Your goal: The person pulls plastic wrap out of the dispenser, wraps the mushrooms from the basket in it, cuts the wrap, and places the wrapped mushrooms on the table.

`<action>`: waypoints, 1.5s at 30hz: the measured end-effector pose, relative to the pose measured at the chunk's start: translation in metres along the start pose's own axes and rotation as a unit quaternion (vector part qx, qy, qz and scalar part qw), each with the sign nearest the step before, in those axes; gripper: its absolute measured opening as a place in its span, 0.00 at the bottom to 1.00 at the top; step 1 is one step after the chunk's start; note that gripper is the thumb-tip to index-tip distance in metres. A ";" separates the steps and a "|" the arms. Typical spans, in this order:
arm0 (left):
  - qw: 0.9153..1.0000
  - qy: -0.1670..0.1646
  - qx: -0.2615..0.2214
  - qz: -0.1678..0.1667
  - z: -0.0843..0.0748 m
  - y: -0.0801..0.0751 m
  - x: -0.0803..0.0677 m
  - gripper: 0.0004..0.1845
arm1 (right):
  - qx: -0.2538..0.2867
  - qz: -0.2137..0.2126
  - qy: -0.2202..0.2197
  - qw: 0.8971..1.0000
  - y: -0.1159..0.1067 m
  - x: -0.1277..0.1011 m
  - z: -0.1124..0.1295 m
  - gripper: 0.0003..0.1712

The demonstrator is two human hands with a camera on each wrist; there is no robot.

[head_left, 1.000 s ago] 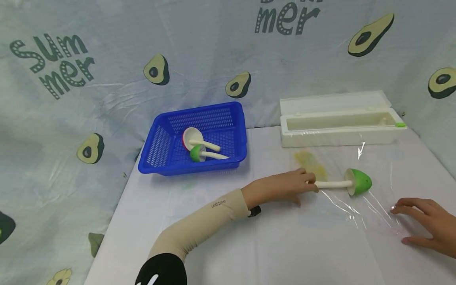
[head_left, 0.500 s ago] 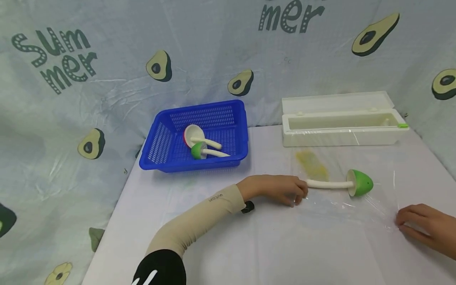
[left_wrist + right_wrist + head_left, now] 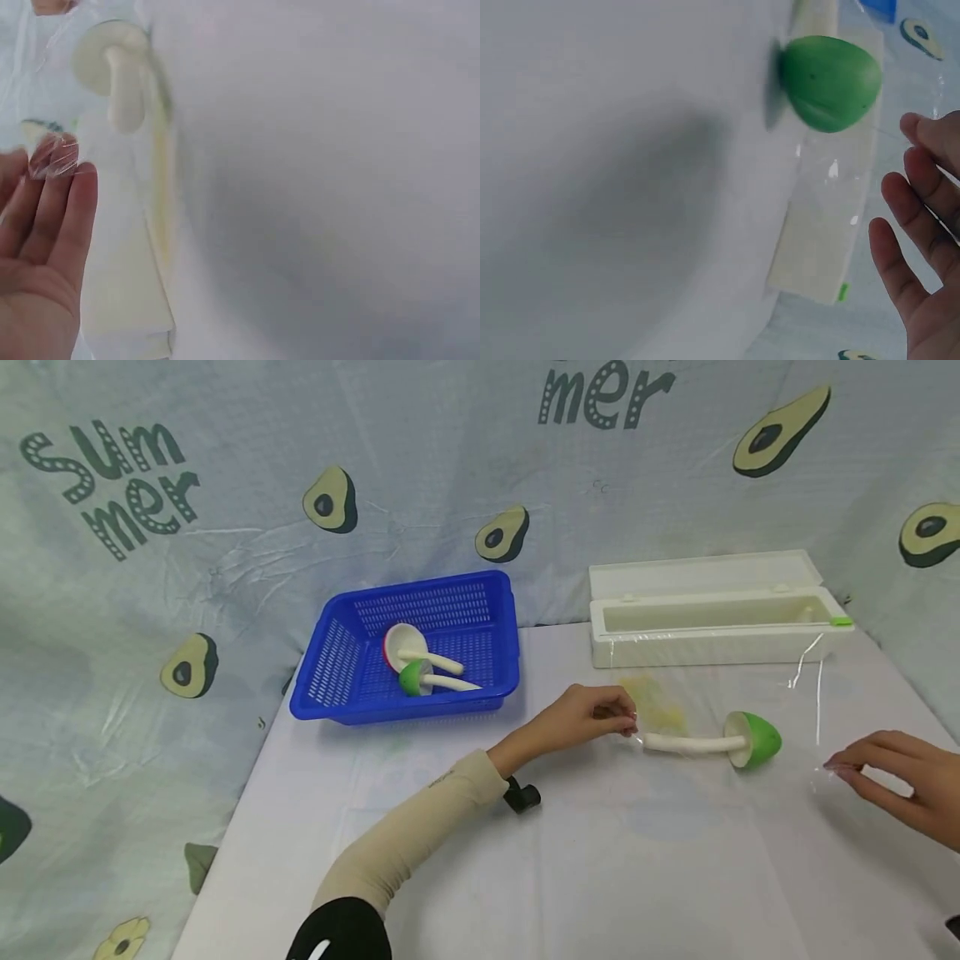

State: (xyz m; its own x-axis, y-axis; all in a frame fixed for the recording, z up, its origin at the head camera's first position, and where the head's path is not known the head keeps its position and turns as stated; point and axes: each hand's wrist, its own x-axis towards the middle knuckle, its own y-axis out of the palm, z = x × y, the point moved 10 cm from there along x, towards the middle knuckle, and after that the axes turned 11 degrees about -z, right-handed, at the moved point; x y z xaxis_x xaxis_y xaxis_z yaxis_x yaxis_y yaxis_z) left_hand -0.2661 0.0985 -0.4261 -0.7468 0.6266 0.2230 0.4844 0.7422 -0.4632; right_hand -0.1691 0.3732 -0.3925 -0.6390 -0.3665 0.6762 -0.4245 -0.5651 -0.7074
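A toy mushroom (image 3: 759,740) with a green cap and white stem lies on its side, its stem pointing left. Clear plastic wrap (image 3: 818,697) stretches from the white box toward both hands, visible mostly by its glints. My left hand (image 3: 581,718) pinches a gathered edge of the wrap near the stem's tip; the left wrist view shows film bunched at those fingertips (image 3: 64,154). Right of the green cap, my right hand (image 3: 900,781) pinches the other corner between thumb and forefinger, slightly above the table. Its remaining fingers (image 3: 892,251) are spread apart in the right wrist view.
At the back right stands a long white wrap dispenser box (image 3: 712,650), its lid raised. A blue basket (image 3: 330,693) at the back left holds a red-rimmed toy mushroom (image 3: 405,647) and a smaller green one (image 3: 415,677). A yellow stain (image 3: 652,703) marks the white table.
My left hand has left the mushroom's stem, moved up and left, and now pinches the wrap's edge. My right hand has risen with its corner of the wrap.
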 end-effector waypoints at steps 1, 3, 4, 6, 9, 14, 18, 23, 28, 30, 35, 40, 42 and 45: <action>0.999 -0.013 -0.027 -0.026 0.001 -0.005 0.003 0.06 | -0.010 0.008 0.022 1.000 0.001 0.006 -0.005 0.10; 0.994 -0.039 -0.065 -0.080 0.007 -0.015 0.010 0.08 | -0.035 0.036 0.077 0.996 0.005 0.017 -0.019 0.01; 0.989 -0.055 -0.085 -0.108 0.011 -0.020 0.014 0.08 | -0.041 0.046 0.110 0.992 0.008 0.023 -0.028 0.03; 0.975 -0.083 -0.121 -0.166 0.020 -0.029 0.021 0.09 | -0.041 0.062 0.178 0.981 0.016 0.033 -0.047 0.05; 0.947 -0.128 -0.157 -0.250 0.036 -0.041 0.029 0.09 | -0.012 0.060 0.273 0.960 0.029 0.044 -0.078 0.16; 0.922 -0.174 -0.096 -0.333 0.052 -0.055 0.035 0.05 | -0.019 0.054 0.319 0.946 0.049 0.052 -0.113 0.20; 0.915 -0.216 -0.049 -0.336 0.062 -0.056 0.038 0.04 | -0.062 0.119 0.303 0.943 0.071 0.049 -0.124 0.21; 0.907 -0.292 -0.020 -0.304 0.080 -0.048 0.040 0.03 | -0.069 0.216 0.317 0.921 0.091 0.035 -0.130 0.23; 0.915 -0.288 0.079 -0.272 0.082 -0.049 0.047 0.05 | -0.062 0.243 0.302 0.920 0.098 0.038 -0.128 0.18; 0.920 -0.273 0.129 -0.251 0.080 -0.049 0.049 0.07 | -0.061 0.254 0.294 0.920 0.102 0.041 -0.127 0.16; 0.932 -0.224 0.178 -0.224 0.068 -0.052 0.049 0.07 | -0.052 0.246 0.280 0.927 0.102 0.055 -0.125 0.14; 0.943 -0.163 0.188 -0.220 0.046 -0.055 0.043 0.15 | -0.064 0.149 0.233 0.959 0.081 0.076 -0.104 0.16; 0.941 -0.125 0.239 -0.206 0.030 -0.053 0.038 0.22 | -0.064 0.093 0.171 0.979 0.071 0.085 -0.081 0.18; 0.932 -0.016 0.330 -0.150 -0.002 -0.038 0.037 0.26 | -0.024 0.028 0.019 0.999 0.061 0.094 -0.038 0.21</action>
State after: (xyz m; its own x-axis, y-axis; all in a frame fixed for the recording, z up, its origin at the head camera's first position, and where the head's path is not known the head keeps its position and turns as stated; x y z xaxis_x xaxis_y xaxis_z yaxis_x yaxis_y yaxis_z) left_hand -0.3108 0.0939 -0.3985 -0.8215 0.3993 0.4070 -0.1270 0.5678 -0.8133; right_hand -0.2794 0.3322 -0.3795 -0.6865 -0.3667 0.6279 -0.4171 -0.5089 -0.7531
